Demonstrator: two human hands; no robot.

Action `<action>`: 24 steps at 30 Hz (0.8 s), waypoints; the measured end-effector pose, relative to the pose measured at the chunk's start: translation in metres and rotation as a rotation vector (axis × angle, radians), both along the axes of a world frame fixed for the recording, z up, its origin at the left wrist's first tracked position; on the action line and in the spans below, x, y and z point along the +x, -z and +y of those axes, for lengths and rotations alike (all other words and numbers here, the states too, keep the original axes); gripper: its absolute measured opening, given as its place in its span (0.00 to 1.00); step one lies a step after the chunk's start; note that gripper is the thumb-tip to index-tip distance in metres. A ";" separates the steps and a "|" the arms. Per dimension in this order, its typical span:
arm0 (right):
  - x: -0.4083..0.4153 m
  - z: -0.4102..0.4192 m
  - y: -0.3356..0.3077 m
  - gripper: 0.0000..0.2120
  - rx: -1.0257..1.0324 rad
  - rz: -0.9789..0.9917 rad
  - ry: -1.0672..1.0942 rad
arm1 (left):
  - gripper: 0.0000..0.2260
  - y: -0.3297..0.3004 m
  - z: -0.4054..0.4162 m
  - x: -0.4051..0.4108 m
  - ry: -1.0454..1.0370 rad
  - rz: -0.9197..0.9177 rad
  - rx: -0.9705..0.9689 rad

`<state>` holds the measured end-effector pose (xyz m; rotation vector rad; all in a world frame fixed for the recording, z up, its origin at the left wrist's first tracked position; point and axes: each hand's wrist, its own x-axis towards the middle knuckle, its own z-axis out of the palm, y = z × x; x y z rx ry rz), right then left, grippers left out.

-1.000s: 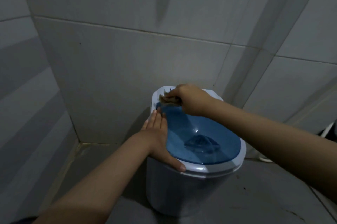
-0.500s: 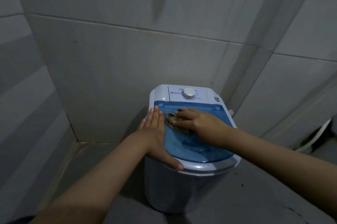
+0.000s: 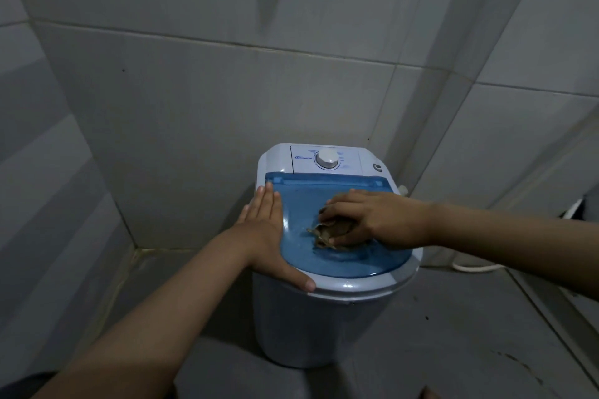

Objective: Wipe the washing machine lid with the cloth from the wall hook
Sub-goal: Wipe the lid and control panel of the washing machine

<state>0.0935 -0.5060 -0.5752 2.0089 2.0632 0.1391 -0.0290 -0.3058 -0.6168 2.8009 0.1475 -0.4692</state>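
Right hand [image 3: 385, 220] presses bunched cloth [image 3: 330, 231] on blue lid [image 3: 301, 204]; left hand [image 3: 269, 236] lies flat, holding nothing

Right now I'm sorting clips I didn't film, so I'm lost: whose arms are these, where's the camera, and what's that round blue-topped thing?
The camera sits on a person's head, looking down at their own arms. The round thing is a small washing machine in a tiled corner, with a blue lid and a white dial behind it. The left hand lies flat along the lid's left edge. The right hand presses a crumpled brownish cloth onto the lid.
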 end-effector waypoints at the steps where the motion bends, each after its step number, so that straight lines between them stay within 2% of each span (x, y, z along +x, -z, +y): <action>1: -0.001 0.002 -0.002 0.14 -0.012 0.031 0.024 | 0.70 0.000 0.000 0.000 -0.002 0.001 0.000; 7: -0.012 0.006 -0.011 0.21 -0.054 0.167 0.295 | 0.70 -0.001 0.000 -0.001 0.000 -0.011 0.004; 12: -0.021 0.010 -0.023 0.16 -0.126 0.016 0.301 | 0.69 -0.003 -0.001 -0.003 0.000 -0.009 0.004; 24: -0.032 0.026 -0.051 0.15 -0.442 -0.334 0.288 | 0.68 0.001 0.001 -0.004 0.021 -0.030 0.001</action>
